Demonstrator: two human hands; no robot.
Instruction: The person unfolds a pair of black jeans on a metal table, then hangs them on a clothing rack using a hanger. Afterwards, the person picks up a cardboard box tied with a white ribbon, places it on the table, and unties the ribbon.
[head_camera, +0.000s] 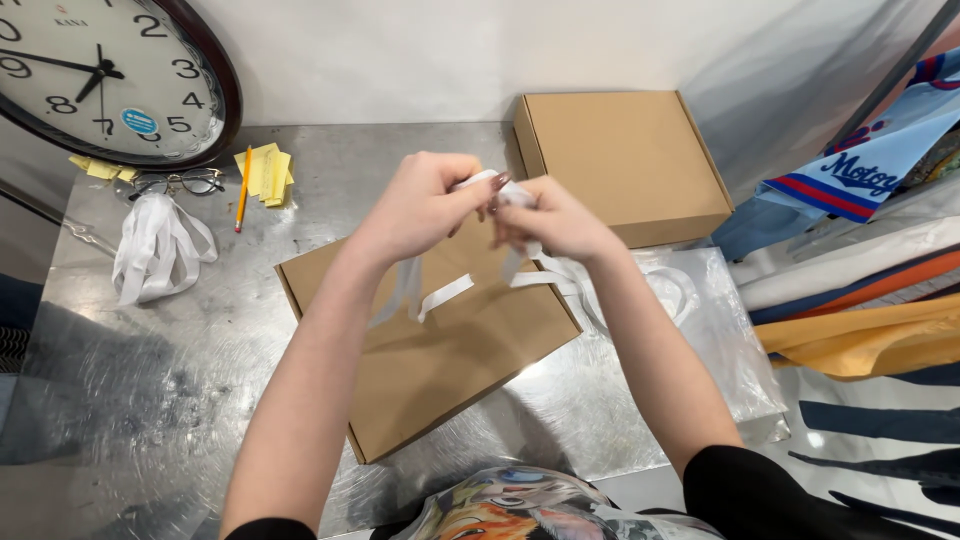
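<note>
Both hands are raised above the middle of the brushed steel bench (200, 400), meeting over a flat brown cardboard mailer box (450, 360) that lies closed at an angle on the near part of the bench. The left hand (420, 205) and right hand (560, 222) work a narrow white fabric ribbon (445, 293). Each grip is pressed together, fingertips pinching the ribbon where the two hands meet. Loose tails hang down from the grips toward the box lid; whether they touch it cannot be told. More of the ribbon trails off to the right onto a clear plastic bag (730, 350) lying flat beside the box.

Judged from its drape, the ribbon is light, soft and limp. It would likely slide through a loose pinch, so hold is best taken close to the working point, as both hands do now, rather than at the free ends.

A second closed brown cardboard box (625, 160) lies farther back, right of centre. At far left, a round wall clock with a dark rim (110, 70) leans on the wall. Near it lie yellow sticky notes (265, 170), a yellow pencil (242, 190), a pair of spectacles (180, 182) and a bundle of white ribbon (155, 245). Folded coloured garments (860, 320) are stacked at the right edge.
</note>
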